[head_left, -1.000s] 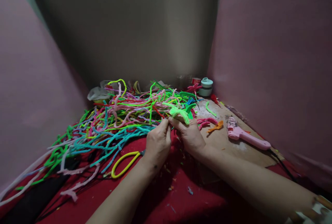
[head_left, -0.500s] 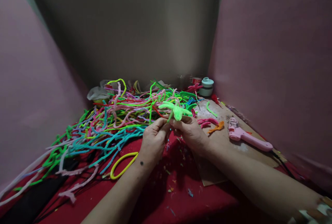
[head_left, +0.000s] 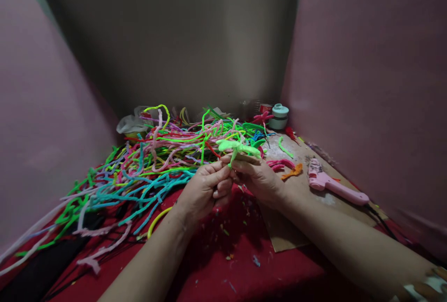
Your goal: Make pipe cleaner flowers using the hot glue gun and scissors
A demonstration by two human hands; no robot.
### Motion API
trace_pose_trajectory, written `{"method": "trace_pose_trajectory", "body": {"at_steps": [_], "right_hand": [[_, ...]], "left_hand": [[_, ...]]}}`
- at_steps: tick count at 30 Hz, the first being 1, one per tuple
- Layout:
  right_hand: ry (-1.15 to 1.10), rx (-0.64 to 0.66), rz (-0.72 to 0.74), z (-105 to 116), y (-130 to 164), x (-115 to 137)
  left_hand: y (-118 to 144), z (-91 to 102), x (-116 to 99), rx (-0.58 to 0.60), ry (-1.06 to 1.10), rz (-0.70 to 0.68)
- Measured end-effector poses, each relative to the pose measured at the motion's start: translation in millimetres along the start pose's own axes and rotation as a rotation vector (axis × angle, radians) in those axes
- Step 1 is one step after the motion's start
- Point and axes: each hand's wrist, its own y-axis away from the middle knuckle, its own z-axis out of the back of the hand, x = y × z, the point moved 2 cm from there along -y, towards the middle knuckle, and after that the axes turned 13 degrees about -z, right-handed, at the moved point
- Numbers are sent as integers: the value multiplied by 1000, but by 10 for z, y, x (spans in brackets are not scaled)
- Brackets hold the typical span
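A bright green pipe-cleaner shape (head_left: 239, 147) with petal-like lobes stands up above my fingers, in the middle of the view. My left hand (head_left: 208, 183) is closed, its thumb and fingertips pinching the thin lower end of the shape. Right beside it, my right hand (head_left: 260, 178) is closed around the shape's base from the other side, and its fingertips nearly meet those of the left. Parts of the stem are hidden by my fingers. Behind both hands spreads a tangled heap of coloured pipe cleaners (head_left: 167, 153).
A pink glue gun (head_left: 330, 186) with a black cord lies on a cardboard sheet (head_left: 286, 236) at the right. Farther back stand a pale blue-green jar (head_left: 278, 116) and a pink pipe-cleaner flower (head_left: 262, 118). Scraps dot the red cloth (head_left: 240, 260); walls rise on several sides.
The green shape has turned, so its lobes now spread flatter and sideways. My left hand has shifted its grip and its wrist has moved slightly left, covering more of the yellow loop.
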Motion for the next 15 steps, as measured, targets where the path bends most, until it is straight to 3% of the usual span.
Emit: {"method": "trace_pose_trajectory", "body": {"at_steps": [3,8,11,15], "right_hand": [[8,-75,56,-2,0,-1],[11,-247,79,22,-1,-57],[42,-275,61,8,13,-101],[83,-259,78,-16,35,-118]], "left_hand": [[-6,1,-39,-43,-244,-62],[10,5,-22,-156,-1099,-411],[33,37,60,-143,-1534,-506],[52,72,101,-83,-1645,-582]]}}
